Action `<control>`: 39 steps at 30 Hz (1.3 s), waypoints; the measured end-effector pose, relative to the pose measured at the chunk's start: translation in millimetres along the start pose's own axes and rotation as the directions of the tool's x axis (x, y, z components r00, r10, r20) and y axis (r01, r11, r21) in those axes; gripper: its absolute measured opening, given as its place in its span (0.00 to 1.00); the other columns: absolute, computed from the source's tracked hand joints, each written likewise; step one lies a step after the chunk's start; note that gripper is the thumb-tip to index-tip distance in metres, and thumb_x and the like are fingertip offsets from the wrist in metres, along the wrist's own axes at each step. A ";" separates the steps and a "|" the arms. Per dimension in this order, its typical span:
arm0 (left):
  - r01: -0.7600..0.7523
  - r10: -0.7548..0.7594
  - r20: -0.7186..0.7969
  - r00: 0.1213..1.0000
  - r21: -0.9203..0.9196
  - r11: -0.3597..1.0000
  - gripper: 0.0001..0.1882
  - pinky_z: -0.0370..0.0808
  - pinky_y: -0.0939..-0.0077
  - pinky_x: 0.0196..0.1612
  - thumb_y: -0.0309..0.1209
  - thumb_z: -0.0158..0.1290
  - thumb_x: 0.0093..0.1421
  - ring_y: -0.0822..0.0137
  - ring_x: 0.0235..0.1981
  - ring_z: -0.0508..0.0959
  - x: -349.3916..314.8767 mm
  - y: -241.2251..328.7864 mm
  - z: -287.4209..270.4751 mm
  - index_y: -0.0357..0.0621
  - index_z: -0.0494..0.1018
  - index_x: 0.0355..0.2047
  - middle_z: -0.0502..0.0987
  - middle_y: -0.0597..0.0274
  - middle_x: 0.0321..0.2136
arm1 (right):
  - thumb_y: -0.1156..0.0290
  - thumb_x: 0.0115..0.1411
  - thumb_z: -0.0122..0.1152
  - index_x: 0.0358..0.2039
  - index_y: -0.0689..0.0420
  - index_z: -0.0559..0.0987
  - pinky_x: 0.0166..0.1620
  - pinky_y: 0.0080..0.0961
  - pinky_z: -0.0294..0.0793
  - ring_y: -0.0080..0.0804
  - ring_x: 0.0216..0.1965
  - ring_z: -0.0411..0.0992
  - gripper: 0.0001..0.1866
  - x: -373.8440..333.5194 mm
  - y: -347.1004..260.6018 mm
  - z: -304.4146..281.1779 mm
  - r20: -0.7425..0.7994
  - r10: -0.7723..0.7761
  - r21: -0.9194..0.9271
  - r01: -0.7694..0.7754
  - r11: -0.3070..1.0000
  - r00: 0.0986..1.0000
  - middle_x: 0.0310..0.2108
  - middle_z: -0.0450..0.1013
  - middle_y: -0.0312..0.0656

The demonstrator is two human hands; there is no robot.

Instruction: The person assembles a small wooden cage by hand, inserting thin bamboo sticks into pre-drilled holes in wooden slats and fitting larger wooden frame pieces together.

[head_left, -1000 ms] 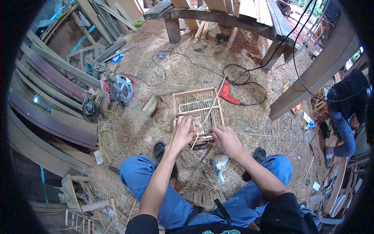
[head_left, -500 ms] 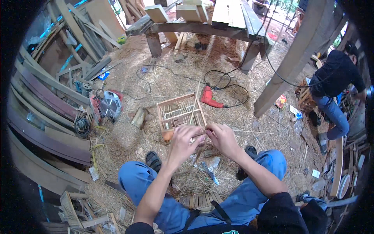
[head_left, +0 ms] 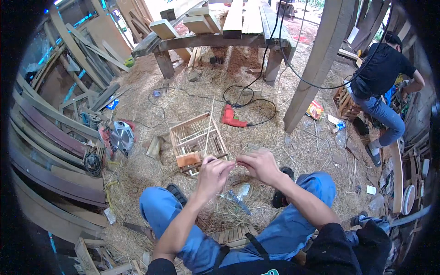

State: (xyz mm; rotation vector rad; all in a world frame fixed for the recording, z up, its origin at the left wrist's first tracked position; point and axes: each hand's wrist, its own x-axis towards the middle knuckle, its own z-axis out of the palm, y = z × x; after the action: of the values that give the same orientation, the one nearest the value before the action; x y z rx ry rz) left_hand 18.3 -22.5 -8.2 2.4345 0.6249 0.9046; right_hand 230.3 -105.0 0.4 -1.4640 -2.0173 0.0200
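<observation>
My left hand (head_left: 213, 175) and my right hand (head_left: 260, 167) meet fingertip to fingertip above my knees. Both are closed in a pinch; whatever lies between the fingers is too small to make out. Just beyond them a small wooden frame with thin slats (head_left: 198, 133) rests on the ground, like a little cage. A thin stick (head_left: 209, 130) slants across its top, and an orange-brown wood piece (head_left: 188, 159) sits at its near corner, close to my left hand. On the ground between my feet lies a knife-like tool (head_left: 239, 202).
A red power drill (head_left: 233, 116) with black cable lies beyond the frame. A circular saw (head_left: 122, 136) and stacked boards (head_left: 55, 176) are at left. A workbench (head_left: 215, 42) stands ahead, a wooden post (head_left: 316, 68) at right. Another person (head_left: 378, 87) stands bent at far right.
The whole view has shifted, moving the frame, drill and bench leftward. My hands stay together, the left fingers closer in a pinch. The other person's arm and posture have changed.
</observation>
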 end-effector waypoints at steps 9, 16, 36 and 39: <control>0.482 -0.413 0.262 0.872 -0.608 0.631 0.07 0.83 0.73 0.47 0.25 0.62 0.68 0.71 0.41 0.86 -9.0 4.2 -1.2 0.35 0.85 0.43 0.87 0.58 0.36 | 0.70 0.61 0.72 0.40 0.54 0.88 0.38 0.35 0.79 0.43 0.35 0.82 0.08 -4.0 -17.7 -8.1 -0.039 0.237 0.400 -0.202 0.894 0.971 0.33 0.84 0.43; 0.334 -0.328 0.067 0.942 -0.246 0.910 0.15 0.80 0.64 0.53 0.32 0.68 0.62 0.65 0.43 0.86 -2.7 8.7 -2.9 0.41 0.85 0.48 0.88 0.56 0.38 | 0.72 0.63 0.68 0.45 0.55 0.86 0.41 0.40 0.80 0.49 0.37 0.81 0.10 8.8 -4.6 -4.9 -0.090 0.142 0.136 -0.129 0.982 0.986 0.35 0.82 0.45; 0.572 -0.530 -0.245 0.812 0.152 0.806 0.31 0.64 0.54 0.72 0.31 0.65 0.62 0.39 0.69 0.66 -92.6 -135.4 -37.6 0.31 0.70 0.63 0.68 0.37 0.67 | 0.71 0.63 0.63 0.58 0.56 0.77 0.55 0.44 0.71 0.49 0.52 0.72 0.22 78.4 -25.5 131.2 0.175 0.032 0.105 -0.051 0.993 0.984 0.50 0.78 0.47; 0.548 -0.535 -0.119 0.837 0.217 0.808 0.34 0.67 0.49 0.67 0.34 0.65 0.61 0.43 0.64 0.72 -90.1 -154.7 -31.8 0.38 0.69 0.66 0.74 0.42 0.62 | 0.70 0.61 0.65 0.56 0.56 0.77 0.55 0.44 0.69 0.48 0.55 0.71 0.22 87.8 -15.6 176.4 0.122 0.047 0.041 -0.053 0.998 0.991 0.50 0.77 0.45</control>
State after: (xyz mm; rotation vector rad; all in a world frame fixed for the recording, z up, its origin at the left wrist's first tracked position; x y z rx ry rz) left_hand -103.5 57.6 -116.9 2.2278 1.4380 0.6758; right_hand 113.7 25.1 -92.2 -1.5177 -2.0618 0.1777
